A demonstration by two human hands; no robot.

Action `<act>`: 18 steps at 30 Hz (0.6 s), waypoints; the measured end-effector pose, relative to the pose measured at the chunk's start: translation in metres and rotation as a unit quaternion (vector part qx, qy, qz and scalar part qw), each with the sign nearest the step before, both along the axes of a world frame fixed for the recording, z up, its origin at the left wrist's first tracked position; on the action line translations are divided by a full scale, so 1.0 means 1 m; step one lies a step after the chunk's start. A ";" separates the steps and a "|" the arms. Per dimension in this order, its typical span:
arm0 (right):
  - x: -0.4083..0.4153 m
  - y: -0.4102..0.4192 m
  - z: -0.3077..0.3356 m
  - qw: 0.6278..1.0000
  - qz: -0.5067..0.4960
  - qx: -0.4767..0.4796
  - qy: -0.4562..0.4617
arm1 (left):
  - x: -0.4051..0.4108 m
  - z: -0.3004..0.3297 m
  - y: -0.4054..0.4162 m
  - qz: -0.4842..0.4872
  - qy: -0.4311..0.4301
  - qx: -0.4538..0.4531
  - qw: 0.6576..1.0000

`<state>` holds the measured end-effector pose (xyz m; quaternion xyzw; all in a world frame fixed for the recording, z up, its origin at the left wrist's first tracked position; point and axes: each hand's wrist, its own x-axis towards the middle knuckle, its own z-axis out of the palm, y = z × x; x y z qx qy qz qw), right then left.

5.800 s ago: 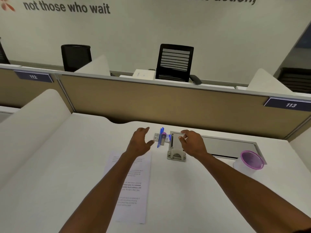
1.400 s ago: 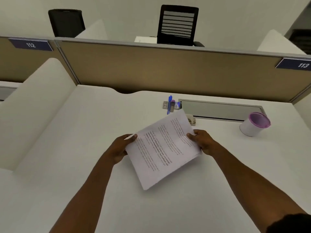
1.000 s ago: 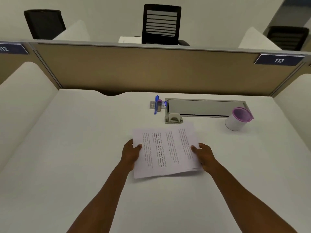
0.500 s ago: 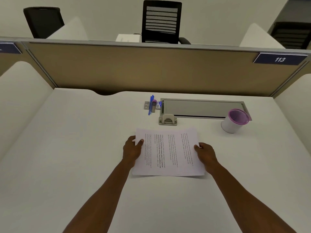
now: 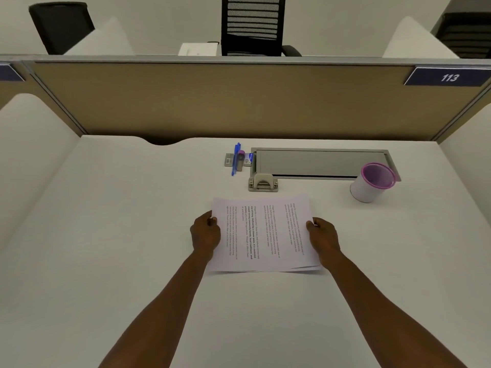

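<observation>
A thin stack of printed white sheets [image 5: 263, 232] lies sideways at the middle of the white desk [image 5: 119, 235], its text lines running toward and away from me. My left hand [image 5: 205, 233] grips the stack's left edge, thumb on top. My right hand [image 5: 322, 236] grips the right edge the same way. At the near right corner the sheets are slightly fanned. A beige hole punch [image 5: 263, 182] stands just beyond the stack's far edge.
A blue pen [image 5: 235, 159] and small stationery items [image 5: 240, 162] lie behind the punch on the left. A grey cable-tray lid [image 5: 318, 163] sits in the desk. A white cup with a pink rim [image 5: 372, 185] stands at the right. A tan partition [image 5: 212, 102] closes the back.
The paper stack came from being held tilted in the air to lying sideways on the desk between both hands. Since half a second ago, hardly anything has shifted.
</observation>
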<state>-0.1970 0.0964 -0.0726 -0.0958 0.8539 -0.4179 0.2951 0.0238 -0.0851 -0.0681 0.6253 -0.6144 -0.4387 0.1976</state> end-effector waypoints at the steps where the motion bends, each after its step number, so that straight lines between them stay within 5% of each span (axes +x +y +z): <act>1: 0.002 0.000 0.000 1.000 0.002 0.004 0.007 | 0.000 -0.001 0.001 -0.003 -0.004 -0.002 1.000; 10: 0.012 0.000 0.003 0.991 -0.004 0.017 0.133 | -0.002 -0.003 0.003 0.017 0.023 -0.024 0.999; 18: 0.003 0.002 0.000 0.997 -0.041 -0.031 0.063 | 0.001 -0.001 -0.006 0.013 0.032 -0.022 0.999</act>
